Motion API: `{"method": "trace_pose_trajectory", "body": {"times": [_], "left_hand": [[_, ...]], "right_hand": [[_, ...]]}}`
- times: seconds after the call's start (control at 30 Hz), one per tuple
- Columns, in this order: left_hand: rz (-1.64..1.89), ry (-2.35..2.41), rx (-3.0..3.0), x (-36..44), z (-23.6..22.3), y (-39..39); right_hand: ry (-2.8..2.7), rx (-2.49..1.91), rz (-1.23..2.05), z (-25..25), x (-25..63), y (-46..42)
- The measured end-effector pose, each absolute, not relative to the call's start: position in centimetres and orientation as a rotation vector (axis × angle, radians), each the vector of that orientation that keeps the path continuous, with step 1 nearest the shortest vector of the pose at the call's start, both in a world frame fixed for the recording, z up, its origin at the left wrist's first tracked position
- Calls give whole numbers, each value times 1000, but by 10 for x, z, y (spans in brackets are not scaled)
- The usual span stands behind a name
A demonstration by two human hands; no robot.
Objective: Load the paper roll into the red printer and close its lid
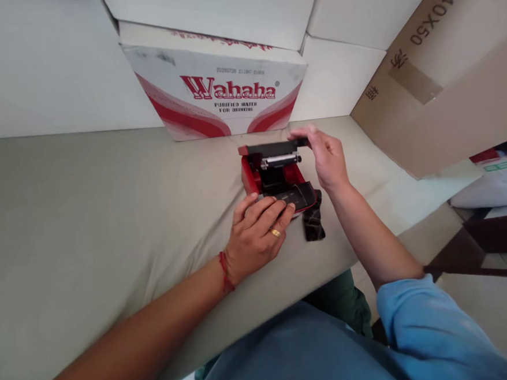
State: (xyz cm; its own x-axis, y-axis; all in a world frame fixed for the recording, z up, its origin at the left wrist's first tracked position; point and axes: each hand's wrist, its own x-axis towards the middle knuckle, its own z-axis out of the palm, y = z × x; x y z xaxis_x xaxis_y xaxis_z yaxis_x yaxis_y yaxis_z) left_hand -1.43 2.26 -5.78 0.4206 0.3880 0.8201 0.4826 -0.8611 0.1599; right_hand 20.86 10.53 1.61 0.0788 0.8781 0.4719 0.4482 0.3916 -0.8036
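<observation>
A red-and-black device sits on the cloth-covered surface, near a Wahaha carton; its lid is raised, exposing a silver-and-black roller. The left hand lies with its fingers across the front panel; its thumb is hidden, so whether it clasps the panel cannot be determined. The right hand touches the right end of the lid; a pinch there cannot be confirmed. A dark strip lies just beside the device's near right corner.
</observation>
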Motion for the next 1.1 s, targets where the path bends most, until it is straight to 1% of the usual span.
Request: {"method": "trace_pose_trajectory", "body": {"times": [0.2,0.4,0.47,0.6,0.73,0.83,0.9,1.0,1.07,1.1], "left_hand": [[-1401,-798,-2525,-15,-56,23],[-1412,-822,-2557,-14,-60,23],[-1408,-834,-2589,-15,-62,23],[-1437,-820,-2665,-17,-60,25],[-1662,-842,-2613,-22,-51,28],[-1903,-1171,-2582,-27,-51,35],[-2017,-1414,-2619,-30,-59,45],[-2174,-1603,-2788,-31,-78,62],[-2239,-1567,-2932,-31,-88,70],[-2214,-1514,-2984,-31,-92,73]], "right_hand": [[-1760,-1229,219,5,215,45],[-1985,-1372,5,-3,215,26],[-2008,-1403,-22,-1,214,24],[-1962,-1430,66,-3,212,24],[-1837,-1392,137,-10,208,24],[-1789,-1388,142,-13,202,18],[-1809,-1352,145,-13,199,10],[-1872,-1244,107,-16,196,-5],[-1879,-1201,44,-20,196,-13],[-1865,-1199,6,-22,196,-17]]}}
